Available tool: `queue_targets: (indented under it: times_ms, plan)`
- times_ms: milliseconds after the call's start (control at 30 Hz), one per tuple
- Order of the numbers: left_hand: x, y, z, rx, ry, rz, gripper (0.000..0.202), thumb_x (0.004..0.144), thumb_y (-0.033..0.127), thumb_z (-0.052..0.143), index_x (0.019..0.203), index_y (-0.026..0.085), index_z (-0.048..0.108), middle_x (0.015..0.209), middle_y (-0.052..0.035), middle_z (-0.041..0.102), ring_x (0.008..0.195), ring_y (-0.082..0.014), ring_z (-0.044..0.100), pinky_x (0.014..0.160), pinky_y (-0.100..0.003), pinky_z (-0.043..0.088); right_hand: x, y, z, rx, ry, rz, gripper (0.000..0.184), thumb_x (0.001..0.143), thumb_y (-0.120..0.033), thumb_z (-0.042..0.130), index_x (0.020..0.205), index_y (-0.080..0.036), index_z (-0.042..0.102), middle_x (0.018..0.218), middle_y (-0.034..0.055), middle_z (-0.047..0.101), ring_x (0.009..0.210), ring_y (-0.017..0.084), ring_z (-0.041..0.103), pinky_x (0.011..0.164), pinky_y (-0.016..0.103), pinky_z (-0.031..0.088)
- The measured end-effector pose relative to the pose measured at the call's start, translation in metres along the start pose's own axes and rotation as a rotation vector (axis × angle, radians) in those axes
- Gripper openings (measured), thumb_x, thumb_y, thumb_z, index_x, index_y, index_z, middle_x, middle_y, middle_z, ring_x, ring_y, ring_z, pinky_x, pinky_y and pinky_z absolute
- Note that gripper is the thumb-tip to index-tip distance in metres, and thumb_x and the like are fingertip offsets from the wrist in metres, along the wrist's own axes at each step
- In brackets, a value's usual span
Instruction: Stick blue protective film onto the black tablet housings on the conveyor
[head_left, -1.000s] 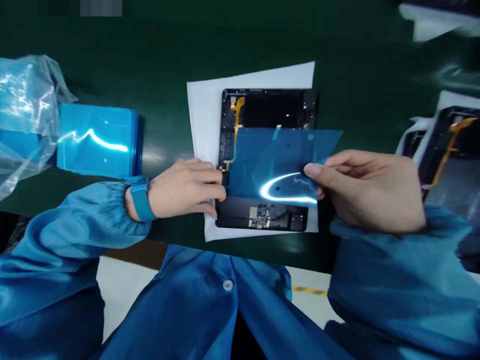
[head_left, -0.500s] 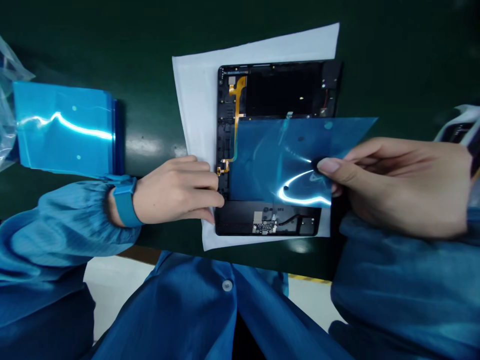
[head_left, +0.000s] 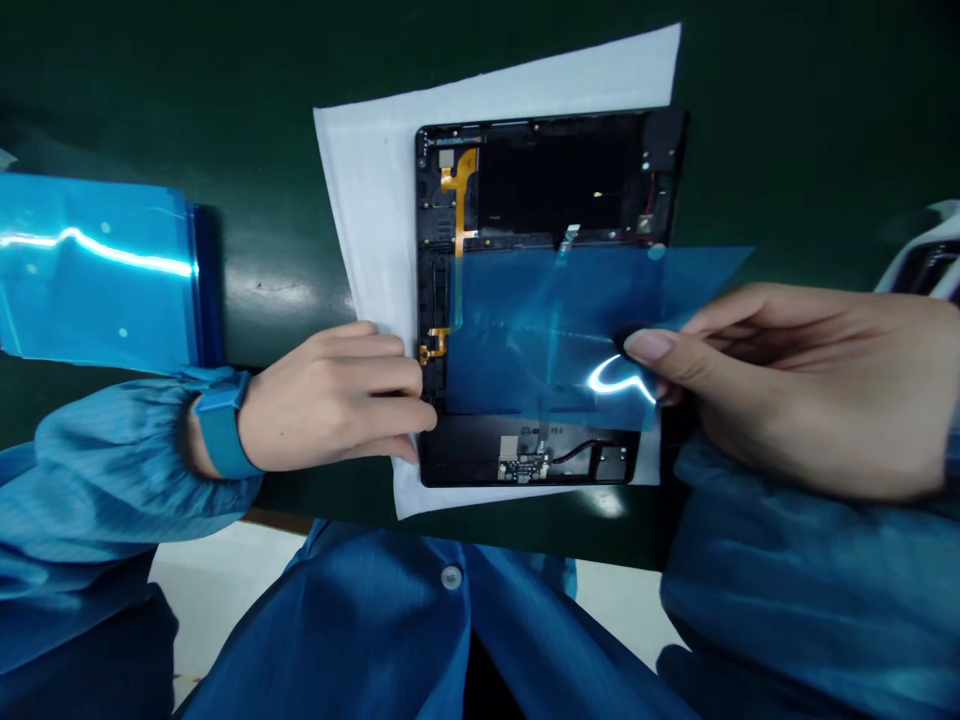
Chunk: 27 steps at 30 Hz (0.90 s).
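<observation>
An opened tablet housing (head_left: 570, 180) lies with its inside up, showing a gold flex cable (head_left: 460, 200) along its left side and a small circuit board (head_left: 523, 467) near its bottom edge. Across the middle of it spreads a translucent blue film (head_left: 517, 340), whose right part sticks out past the housing. My right hand (head_left: 810, 385) pinches this film at its right side between thumb and fingers. At the housing's lower left edge, the curled fingers of my left hand (head_left: 345, 400) grip the rim; their tips are partly hidden.
Under the housing is a white sheet (head_left: 360, 200) on the dark green table (head_left: 270, 60). A stack of shiny blue films (head_left: 97, 300) lies at the left. At the far right, a dark device in white wrapping (head_left: 926, 250) is partly in view.
The view has shifted slightly, so the housing and stack appear further left. The film now lies a little lower and flatter over the housing, with a smaller glare. Both hands keep their hold.
</observation>
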<state>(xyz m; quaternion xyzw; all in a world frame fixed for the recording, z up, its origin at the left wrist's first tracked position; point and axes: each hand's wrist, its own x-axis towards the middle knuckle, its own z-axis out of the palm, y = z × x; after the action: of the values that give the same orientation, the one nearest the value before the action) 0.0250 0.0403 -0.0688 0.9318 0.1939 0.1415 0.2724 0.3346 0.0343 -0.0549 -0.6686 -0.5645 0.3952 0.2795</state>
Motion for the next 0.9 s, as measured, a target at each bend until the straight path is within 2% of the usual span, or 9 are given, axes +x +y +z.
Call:
queue_targets:
  times_ms: [333, 700, 900]
  plan:
    - [-0.0008, 0.0002, 0.0004, -0.012, -0.010, -0.017, 0.029, 0.101, 0.045, 0.056, 0.098, 0.019, 0.069, 0.088, -0.0035, 0.069, 0.076, -0.0153, 0.058, 0.068, -0.031, 0.039, -0.0005, -0.0005, 0.0013, -0.005, -0.003, 0.005, 0.034, 0.071, -0.044, 0.089, 0.065, -0.018, 0.067, 0.054, -0.0013, 0.063, 0.039, 0.007, 0.053, 0.039, 0.021, 0.050]
    - [-0.0009, 0.0015, -0.0003, -0.015, 0.010, -0.012, 0.026, 0.098, 0.042, 0.062, 0.097, 0.017, 0.069, 0.087, -0.0036, 0.067, 0.076, -0.0155, 0.056, 0.070, -0.031, 0.039, 0.0025, -0.0011, 0.0006, -0.015, -0.029, 0.021, 0.045, 0.065, -0.059, 0.087, 0.062, -0.019, 0.067, 0.048, -0.0011, 0.060, 0.037, 0.009, 0.052, 0.036, 0.020, 0.047]
    - [-0.0006, 0.0022, -0.0011, -0.010, 0.011, -0.014, 0.025, 0.098, 0.042, 0.061, 0.096, 0.017, 0.069, 0.086, -0.0029, 0.067, 0.075, -0.0147, 0.056, 0.069, -0.031, 0.039, 0.0030, -0.0031, 0.0003, -0.019, -0.029, 0.034, 0.040, 0.065, -0.053, 0.089, 0.063, -0.019, 0.068, 0.049, -0.0003, 0.062, 0.038, 0.010, 0.053, 0.038, 0.021, 0.048]
